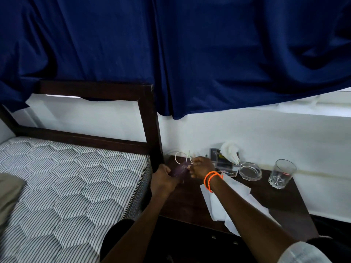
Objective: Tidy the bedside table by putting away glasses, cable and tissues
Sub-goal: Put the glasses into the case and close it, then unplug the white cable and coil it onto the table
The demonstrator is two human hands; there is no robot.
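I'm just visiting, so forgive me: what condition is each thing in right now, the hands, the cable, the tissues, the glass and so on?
left hand: grips a purplish pouch
right hand: pinches the white cable
purplish pouch: held, blurred
white cable: looped, partly lifted
tissue box: one tissue sticking out
loose tissues: spread flat on the bedside table
drinking glass: upright, looks empty
glass ashtray: looks empty

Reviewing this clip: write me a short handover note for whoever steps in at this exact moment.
Left hand grips a purplish pouch at the bedside table's back-left corner.
Right hand pinches the looped white cable at the pouch mouth.
Loose tissues lie mid-table; the tissue box stands at the back.
Glasses: not visible.
Done: cable coiled.
Left: stow cable, clear tissues.
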